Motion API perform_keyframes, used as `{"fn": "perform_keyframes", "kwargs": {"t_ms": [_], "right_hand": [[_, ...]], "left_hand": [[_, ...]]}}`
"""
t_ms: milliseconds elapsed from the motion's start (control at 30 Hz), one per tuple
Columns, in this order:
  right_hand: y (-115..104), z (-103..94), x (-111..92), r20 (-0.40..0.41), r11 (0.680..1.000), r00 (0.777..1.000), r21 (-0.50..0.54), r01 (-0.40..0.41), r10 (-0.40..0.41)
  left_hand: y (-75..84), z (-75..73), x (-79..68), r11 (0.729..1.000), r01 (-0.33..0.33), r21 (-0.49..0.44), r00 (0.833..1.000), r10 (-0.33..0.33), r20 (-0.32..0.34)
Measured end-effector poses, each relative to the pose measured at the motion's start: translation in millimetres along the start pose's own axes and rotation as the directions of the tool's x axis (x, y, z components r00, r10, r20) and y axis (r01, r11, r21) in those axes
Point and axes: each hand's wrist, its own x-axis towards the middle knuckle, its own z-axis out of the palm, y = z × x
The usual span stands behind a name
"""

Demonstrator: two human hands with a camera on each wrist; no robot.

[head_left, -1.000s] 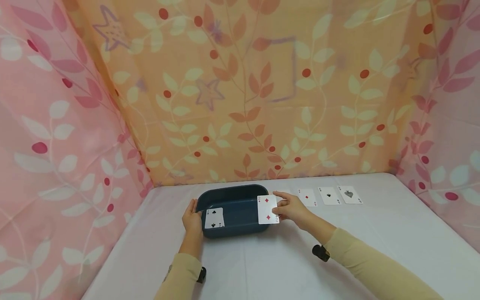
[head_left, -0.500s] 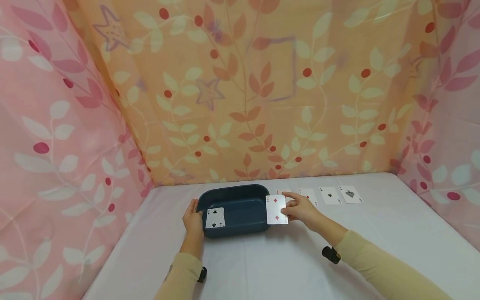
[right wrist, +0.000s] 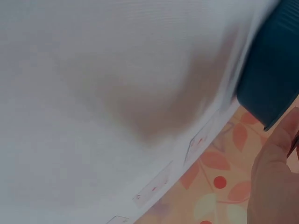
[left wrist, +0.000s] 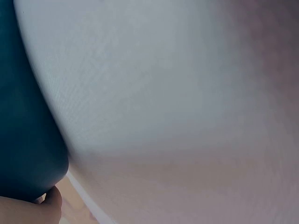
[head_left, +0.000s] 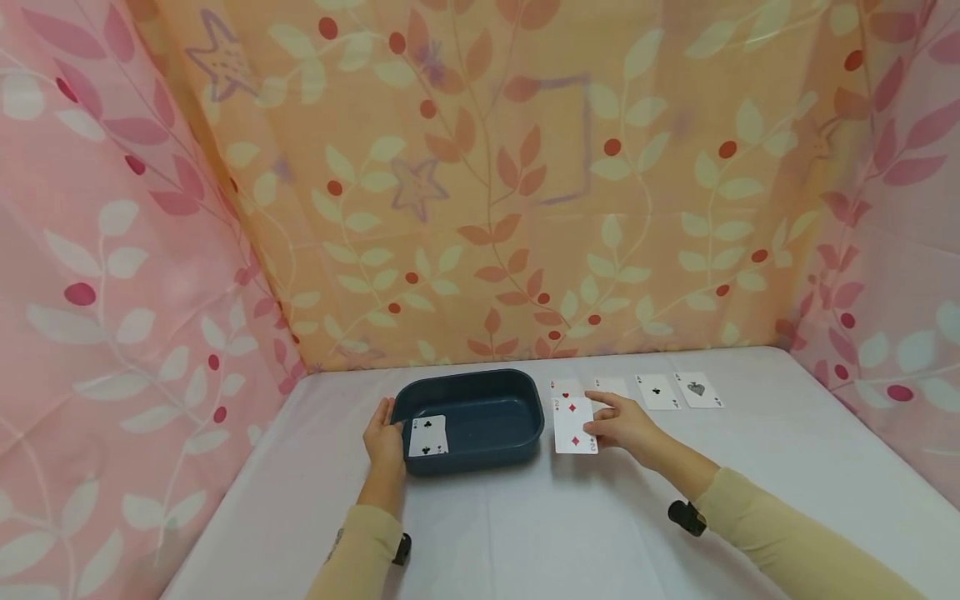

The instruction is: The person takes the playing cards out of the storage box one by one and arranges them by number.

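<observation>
A dark blue rectangular tub (head_left: 480, 463) stands on the white-covered table, with the two of clubs (head_left: 420, 437) at its left end. My left hand (head_left: 385, 442) grips the tub's left side; in the left wrist view, part of the hand (left wrist: 46, 210) shows at the tub's corner. Between thumb and fingers, my right hand (head_left: 628, 429) pinches the two of diamonds (head_left: 567, 438) by its right edge. This card is held above the table, just right of the tub. It partly covers an ace of hearts (head_left: 562, 387) behind it.
Along the back right lie an ace of diamonds (head_left: 615, 386), partly behind my right fingers, an ace of clubs (head_left: 663, 400) and an ace of spades (head_left: 699, 400). A patterned curtain (head_left: 480, 208) rises behind the table's back edge, with pink cloth (head_left: 112, 375) at both sides.
My right hand has carried the two of diamonds rightward, from over the tub's right rim to beside it. The ace of hearts has come partly into sight. The left hand and tub stay put.
</observation>
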Motion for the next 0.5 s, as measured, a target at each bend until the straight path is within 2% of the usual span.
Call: {"fn": "perform_keyframes", "kwargs": {"t_ms": [233, 500], "right_hand": [[7.8, -4.7, -1.7, 0.016, 1.0, 1.0, 0.009, -0.02, 0.02], [24.3, -6.5, 7.7, 0.066, 0.999, 0.997, 0.004, -0.033, 0.033]], "left_hand": [[-0.9, -0.2, 0.3, 1.0, -0.006, 0.003, 1.0, 0.006, 0.005], [0.5, -0.6, -0.8, 1.0, -0.004, 0.012, 1.0, 0.004, -0.002]]}}
